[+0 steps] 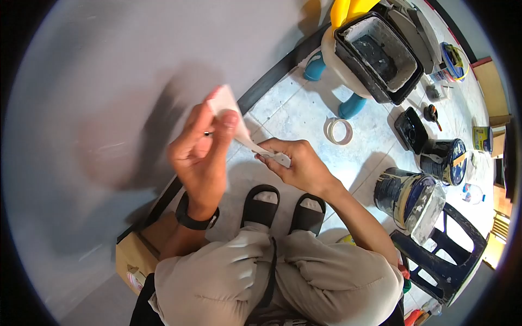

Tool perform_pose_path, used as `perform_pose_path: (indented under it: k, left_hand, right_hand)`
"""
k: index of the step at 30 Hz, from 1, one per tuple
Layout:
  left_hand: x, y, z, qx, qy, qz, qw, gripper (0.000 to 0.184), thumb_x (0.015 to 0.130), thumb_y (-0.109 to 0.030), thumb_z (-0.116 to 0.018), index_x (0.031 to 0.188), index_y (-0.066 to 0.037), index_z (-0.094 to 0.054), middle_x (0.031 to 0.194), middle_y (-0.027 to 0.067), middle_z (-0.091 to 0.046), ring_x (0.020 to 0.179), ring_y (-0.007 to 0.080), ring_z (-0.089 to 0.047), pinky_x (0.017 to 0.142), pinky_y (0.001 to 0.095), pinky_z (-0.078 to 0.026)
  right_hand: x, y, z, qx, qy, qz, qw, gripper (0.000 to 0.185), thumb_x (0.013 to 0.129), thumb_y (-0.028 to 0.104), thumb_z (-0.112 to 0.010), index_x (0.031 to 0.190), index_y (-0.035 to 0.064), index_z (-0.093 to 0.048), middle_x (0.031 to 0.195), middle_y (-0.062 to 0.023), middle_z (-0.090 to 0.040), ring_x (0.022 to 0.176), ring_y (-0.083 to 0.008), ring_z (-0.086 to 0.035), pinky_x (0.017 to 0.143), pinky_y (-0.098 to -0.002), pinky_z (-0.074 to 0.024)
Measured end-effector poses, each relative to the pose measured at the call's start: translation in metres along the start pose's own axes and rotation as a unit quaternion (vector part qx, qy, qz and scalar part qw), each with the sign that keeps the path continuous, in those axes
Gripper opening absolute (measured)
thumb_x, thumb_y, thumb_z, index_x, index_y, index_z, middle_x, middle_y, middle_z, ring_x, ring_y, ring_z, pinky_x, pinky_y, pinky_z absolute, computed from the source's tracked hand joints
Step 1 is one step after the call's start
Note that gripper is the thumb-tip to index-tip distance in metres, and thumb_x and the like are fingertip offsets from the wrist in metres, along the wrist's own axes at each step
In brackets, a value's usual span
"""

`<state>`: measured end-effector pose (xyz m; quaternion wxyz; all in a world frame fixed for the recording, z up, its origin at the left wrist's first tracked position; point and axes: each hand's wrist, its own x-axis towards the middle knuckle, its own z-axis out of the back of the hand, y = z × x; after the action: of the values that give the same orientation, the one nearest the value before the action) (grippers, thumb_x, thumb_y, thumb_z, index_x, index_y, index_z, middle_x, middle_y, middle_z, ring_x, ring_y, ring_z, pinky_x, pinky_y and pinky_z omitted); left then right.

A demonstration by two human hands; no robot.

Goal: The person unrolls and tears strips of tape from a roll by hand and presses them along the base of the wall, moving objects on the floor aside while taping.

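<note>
A pale, folded, paper-like sheet (224,100) is stretched between my two hands, in front of the grey wall (98,98). My left hand (197,155), with a dark band on the wrist, pinches its upper end between thumb and fingers. The lower end is gripped in the closed fingers of my right hand (305,165), where a whitish corner sticks out. The sheet bends between the hands, and its upper part is slightly blurred. Its exact material I cannot make out.
A roll of tape (330,132) lies on the tiled floor. Ahead, a black tub (348,51) rests on a round white stool with blue legs. To the right are paint-smeared buckets (389,190), a black tray (408,127) and a dark plastic chair (429,258). A cardboard box (133,258) stands left.
</note>
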<state>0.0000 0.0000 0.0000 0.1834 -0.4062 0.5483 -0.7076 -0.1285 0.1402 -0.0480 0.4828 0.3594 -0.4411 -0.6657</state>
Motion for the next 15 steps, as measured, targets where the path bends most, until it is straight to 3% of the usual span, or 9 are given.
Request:
perform_pose_path:
  k: [2,3,5,6,9,10,12,15]
  left_hand:
    - [0.003,0.002,0.007,0.020,-0.104,-0.057,0.993,0.039,0.097,-0.004,-0.064,0.134,0.007,-0.057,0.116,0.0128,-0.068,0.095,0.0147,-0.062,0.081,0.0323,-0.055]
    - [-0.003,-0.011,0.007,-0.027,-0.100,-0.028,0.994,0.038,0.097,-0.002,-0.062,0.134,0.007,-0.057,0.117,0.0136,-0.068,0.093,0.0148,-0.063,0.076,0.0320,-0.055]
    - [-0.002,-0.010,0.020,0.043,-0.179,-0.045,0.982,0.038,0.098,-0.001,-0.060,0.135,0.007,-0.056,0.121,0.0139,-0.066,0.100,0.0151,-0.063,0.084,0.0306,-0.053]
    - [0.002,-0.016,0.020,0.046,-0.198,-0.073,0.976,0.045,0.096,0.001,-0.063,0.139,0.007,-0.053,0.097,0.0040,-0.068,0.085,0.0066,-0.056,0.080,0.0202,-0.045]
    - [0.003,-0.018,0.030,0.055,-0.283,-0.076,0.955,0.046,0.095,0.002,-0.065,0.139,0.006,-0.053,0.105,0.0046,-0.067,0.092,0.0087,-0.056,0.087,0.0233,-0.044]
    - [0.002,-0.017,0.036,0.055,-0.283,-0.074,0.955,0.046,0.095,0.002,-0.065,0.139,0.006,-0.053,0.105,0.0046,-0.067,0.092,0.0087,-0.056,0.087,0.0233,-0.044]
    - [-0.005,-0.011,0.050,0.079,-0.269,-0.074,0.957,0.049,0.098,0.002,-0.058,0.145,0.008,-0.044,0.120,0.0136,-0.064,0.109,0.0159,-0.059,0.102,0.0347,-0.046]
    - [-0.019,-0.013,0.050,0.051,-0.208,-0.081,0.973,0.055,0.095,0.005,-0.057,0.148,0.007,-0.039,0.111,0.0128,-0.064,0.107,0.0166,-0.059,0.102,0.0405,-0.047]
  right_hand:
    - [0.003,-0.018,-0.006,0.064,0.071,-0.001,0.995,0.023,0.096,0.004,-0.063,0.118,0.0006,-0.067,0.108,-0.0129,-0.074,0.101,-0.0249,-0.072,0.089,-0.0344,-0.0565]
    - [-0.010,-0.025,-0.008,0.061,0.080,-0.022,0.995,0.023,0.096,0.004,-0.063,0.118,0.0006,-0.067,0.108,-0.0129,-0.074,0.101,-0.0249,-0.072,0.089,-0.0344,-0.0565]
    - [-0.015,-0.048,-0.021,0.219,0.069,-0.058,0.972,0.023,0.095,-0.001,-0.061,0.118,-0.0025,-0.065,0.105,-0.0120,-0.075,0.098,-0.0190,-0.072,0.089,-0.0309,-0.0564]
    - [-0.015,-0.053,-0.023,0.222,0.071,-0.054,0.971,0.023,0.095,-0.001,-0.061,0.118,-0.0025,-0.065,0.105,-0.0120,-0.075,0.098,-0.0190,-0.072,0.089,-0.0309,-0.0564]
    - [-0.023,-0.065,-0.016,0.268,0.081,-0.107,0.954,0.020,0.096,-0.003,-0.060,0.115,-0.0035,-0.064,0.103,-0.0131,-0.074,0.096,-0.0156,-0.071,0.090,-0.0300,-0.0563]
    - [-0.027,-0.069,-0.013,0.278,0.084,-0.123,0.949,0.018,0.097,-0.002,-0.060,0.115,-0.0029,-0.064,0.102,-0.0132,-0.074,0.097,-0.0160,-0.071,0.090,-0.0299,-0.0561]
    - [-0.033,-0.078,-0.007,0.289,0.088,-0.138,0.943,0.017,0.097,-0.002,-0.059,0.114,-0.0022,-0.063,0.102,-0.0133,-0.074,0.097,-0.0164,-0.071,0.091,-0.0298,-0.0559]
    - [-0.042,-0.095,0.002,0.290,0.075,-0.135,0.944,0.014,0.098,-0.001,-0.059,0.111,-0.0021,-0.064,0.100,-0.0107,-0.073,0.096,-0.0161,-0.071,0.091,-0.0284,-0.0551]
